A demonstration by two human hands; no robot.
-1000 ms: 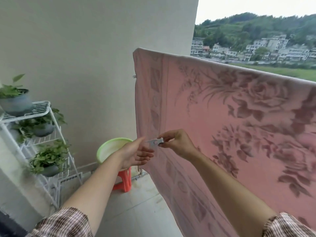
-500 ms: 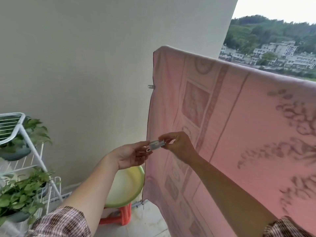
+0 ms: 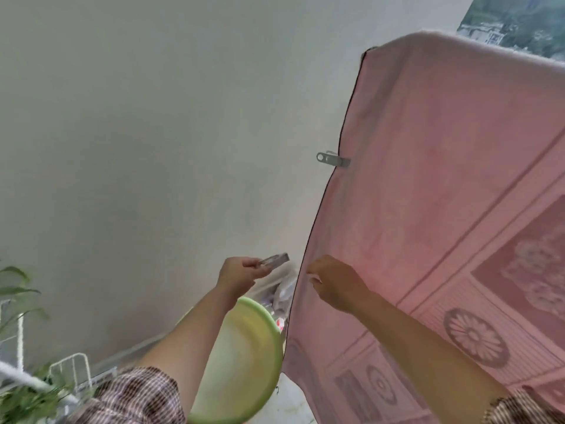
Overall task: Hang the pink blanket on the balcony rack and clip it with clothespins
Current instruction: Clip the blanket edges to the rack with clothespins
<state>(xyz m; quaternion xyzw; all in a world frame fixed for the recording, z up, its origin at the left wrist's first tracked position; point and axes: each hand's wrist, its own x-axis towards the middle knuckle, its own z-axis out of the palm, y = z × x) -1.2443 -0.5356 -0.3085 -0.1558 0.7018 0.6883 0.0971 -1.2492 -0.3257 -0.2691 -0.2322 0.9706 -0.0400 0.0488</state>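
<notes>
The pink blanket [image 3: 443, 179] hung draped, a metal clothespin [image 3: 333, 160] clipped to its dark left edge. Lower, the right hand [image 3: 333, 283] pinched that edge. The left hand [image 3: 241, 270] gripped a second clothespin [image 3: 273, 260] just beside it, before the bare wall [image 3: 153, 148].

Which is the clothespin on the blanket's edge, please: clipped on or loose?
Clipped on: the clothespin grips the edge of the pink blanket.

We're viewing through one head-worn wide-angle cam, facing forward at the wall [image 3: 153, 133] and the pink blanket [image 3: 443, 179], frame tilted. We're sitting close: the blanket is filling the right half, left hand [image 3: 238, 275] and right hand [image 3: 336, 283] are showing low centre.
</notes>
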